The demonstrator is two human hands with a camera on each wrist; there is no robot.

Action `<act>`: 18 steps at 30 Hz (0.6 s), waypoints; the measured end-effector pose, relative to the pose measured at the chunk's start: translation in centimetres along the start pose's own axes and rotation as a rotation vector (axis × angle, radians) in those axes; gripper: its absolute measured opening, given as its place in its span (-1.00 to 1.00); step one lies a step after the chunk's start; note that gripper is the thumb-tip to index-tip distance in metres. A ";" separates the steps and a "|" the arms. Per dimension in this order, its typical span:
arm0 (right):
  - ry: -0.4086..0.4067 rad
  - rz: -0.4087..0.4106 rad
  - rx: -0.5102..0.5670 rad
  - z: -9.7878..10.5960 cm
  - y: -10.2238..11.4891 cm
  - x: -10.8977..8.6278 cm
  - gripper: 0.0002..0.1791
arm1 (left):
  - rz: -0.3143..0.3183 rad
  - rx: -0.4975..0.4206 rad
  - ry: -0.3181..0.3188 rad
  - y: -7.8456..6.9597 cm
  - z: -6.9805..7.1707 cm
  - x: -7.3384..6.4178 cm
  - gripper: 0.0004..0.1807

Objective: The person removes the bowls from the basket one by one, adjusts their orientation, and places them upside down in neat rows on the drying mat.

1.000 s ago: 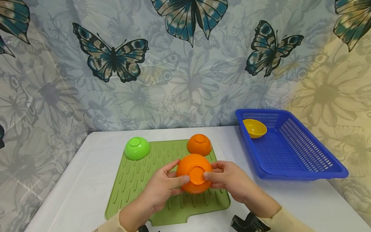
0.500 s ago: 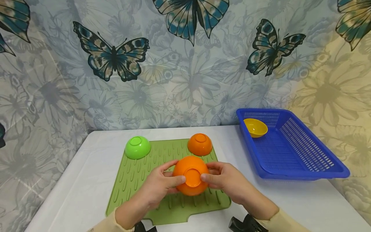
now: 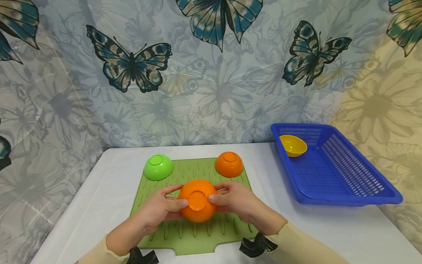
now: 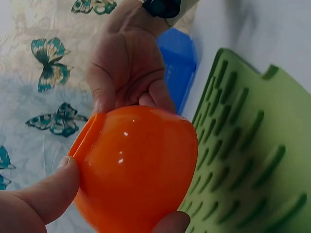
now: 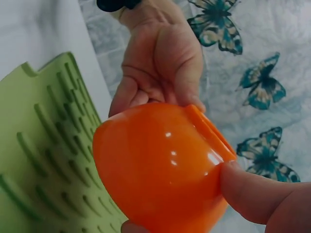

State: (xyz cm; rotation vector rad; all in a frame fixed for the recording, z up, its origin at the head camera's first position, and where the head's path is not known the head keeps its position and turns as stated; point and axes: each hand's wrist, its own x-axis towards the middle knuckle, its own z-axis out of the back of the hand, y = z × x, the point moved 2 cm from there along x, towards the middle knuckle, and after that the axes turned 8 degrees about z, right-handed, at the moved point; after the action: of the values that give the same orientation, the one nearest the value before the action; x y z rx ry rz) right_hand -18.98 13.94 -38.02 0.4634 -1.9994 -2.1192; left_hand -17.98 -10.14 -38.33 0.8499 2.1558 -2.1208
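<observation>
Both hands hold an orange bowl (image 3: 197, 212) above a green ribbed drying mat (image 3: 194, 246), its round foot turned toward the head camera. My left hand (image 3: 155, 209) grips the left side, thumb at the foot and fingers behind. On the opposite side my right hand (image 3: 239, 201) pinches it the same way. In the left wrist view the glossy orange bowl (image 4: 141, 160) shows the left thumb on its foot ring. At the mat's back corners a green bowl (image 3: 158, 168) and a second orange bowl (image 3: 229, 165) lie upside down.
A blue plastic basket (image 3: 349, 201) stands on the right of the white-covered table (image 3: 82, 205). Inside its back left corner sits a yellow bowl (image 3: 292, 146). Behind the table hangs a butterfly-patterned cloth (image 3: 224, 110).
Both hands have carried the orange bowl leftward and slightly down over the mat. Their hold on it looks the same. The head view has shifted slightly.
</observation>
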 end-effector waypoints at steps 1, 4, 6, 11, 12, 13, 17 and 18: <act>0.007 0.001 0.007 -0.4 0.1 0.4 -0.31 | 0.002 0.003 -0.005 -0.1 0.5 -0.1 -0.12; 0.026 0.000 0.039 -1.5 0.1 1.5 -0.30 | 0.009 0.016 -0.028 -0.2 2.1 -0.5 -0.14; 0.039 -0.006 0.075 -2.2 0.0 2.2 -0.31 | 0.012 0.028 -0.046 -0.3 3.1 -0.8 -0.14; 0.056 -0.042 0.178 -4.4 -0.6 3.8 -0.39 | 0.032 0.050 -0.059 0.1 5.8 -1.7 -0.13; 0.058 -0.051 0.197 -4.9 -0.8 4.0 -0.41 | 0.042 0.055 -0.059 0.2 6.3 -1.9 -0.13; 0.061 -0.057 0.212 -5.4 -1.0 4.2 -0.42 | 0.052 0.061 -0.060 0.4 6.7 -2.1 -0.12; 0.067 -0.084 0.250 -7.2 -1.9 4.9 -0.44 | 0.095 0.079 -0.077 1.2 8.2 -2.6 -0.11; 0.067 -0.092 0.254 -7.6 -2.1 5.0 -0.45 | 0.107 0.078 -0.086 1.5 8.5 -2.7 -0.12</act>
State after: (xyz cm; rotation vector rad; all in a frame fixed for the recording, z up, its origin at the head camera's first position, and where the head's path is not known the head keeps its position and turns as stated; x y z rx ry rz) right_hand -20.76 5.25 -40.94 0.6690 -2.2580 -1.8774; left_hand -18.19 -19.10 -39.43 0.8423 1.9529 -2.1601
